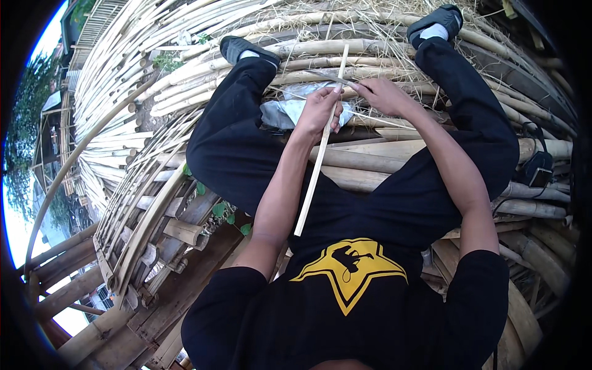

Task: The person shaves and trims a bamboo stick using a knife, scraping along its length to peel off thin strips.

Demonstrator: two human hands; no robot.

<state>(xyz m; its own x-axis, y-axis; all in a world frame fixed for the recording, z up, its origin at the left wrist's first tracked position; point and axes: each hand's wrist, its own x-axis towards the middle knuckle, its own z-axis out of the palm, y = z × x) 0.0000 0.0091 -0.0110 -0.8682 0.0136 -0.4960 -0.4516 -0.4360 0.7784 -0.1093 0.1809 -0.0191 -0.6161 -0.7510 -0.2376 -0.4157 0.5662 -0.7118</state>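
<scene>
Shirt: in the head view, the black shirt [265, 327] is lying nearest the camera, its chest showing a yellow star print [348, 290] with a dark figure inside.
Bamboo strip: the pale, narrow strip [313, 179] is slanting above the lap, its lower end hanging near the star and its upper end pointing toward the poles beyond the hands.
Left hand: the left hand [319, 113] is grasping the strip above its middle, fingers curling around it.
Right hand: the right hand [383, 97] is gripping the handle end of a knife [325, 77], close beside the left hand.
Blade: the thin, dark blade is pointing leftward and crossing the strip just beyond the left hand; whether its edge is biting in, I cannot tell.
Legs: the black trousers [228, 139] are spreading wide, with the dark left shoe [248, 49] and right shoe [436, 26] resting among poles and straw [385, 28].
Between the legs: a crumpled pale sheet [280, 114] is lying beneath the hands, and bamboo poles [364, 159] are running crosswise.
Right side: a small black device with a strap [538, 171] is resting on poles beside the right knee.
Left side: more cut bamboo [117, 74] is spreading out in rows, and green leaves [221, 209] are poking up near the left thigh.
</scene>
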